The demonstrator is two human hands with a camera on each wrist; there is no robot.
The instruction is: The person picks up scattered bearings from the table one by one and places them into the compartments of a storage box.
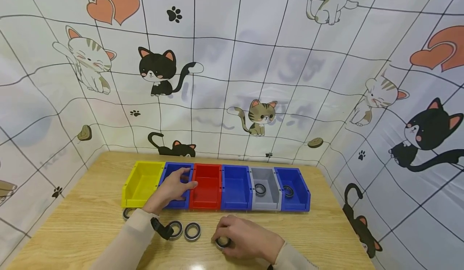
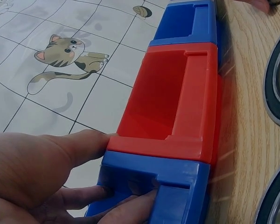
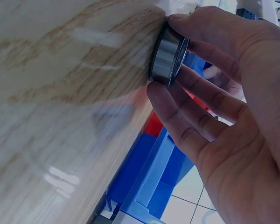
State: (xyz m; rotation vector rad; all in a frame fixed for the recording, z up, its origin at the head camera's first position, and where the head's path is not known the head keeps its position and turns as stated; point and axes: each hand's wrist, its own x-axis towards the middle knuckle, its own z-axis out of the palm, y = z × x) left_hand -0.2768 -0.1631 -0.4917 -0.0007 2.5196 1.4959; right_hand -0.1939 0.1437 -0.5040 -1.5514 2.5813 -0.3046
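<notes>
My right hand [image 1: 248, 237] pinches a ball bearing [image 1: 222, 243] at the table, in front of the bins. In the right wrist view, thumb and fingertips grip the rim of the bearing [image 3: 167, 56] from opposite sides, its edge close to the wood. My left hand [image 1: 174, 187] reaches over the left blue bin [image 1: 168, 204], fingers spread. In the left wrist view its fingers [image 2: 130, 210] dip into that blue bin, partly hidden, while the thumb [image 2: 91, 144] lies at the edge of the red bin [image 2: 196, 107]. No held thing shows in it.
Bearings [image 1: 192, 231] lie on the wooden table [image 1: 315, 241] near the left forearm. The row also has a yellow bin [image 1: 143, 181], a middle blue bin [image 1: 236, 187], a grey bin [image 1: 266, 203] and a right blue bin [image 1: 299, 197]; the last two each hold a bearing.
</notes>
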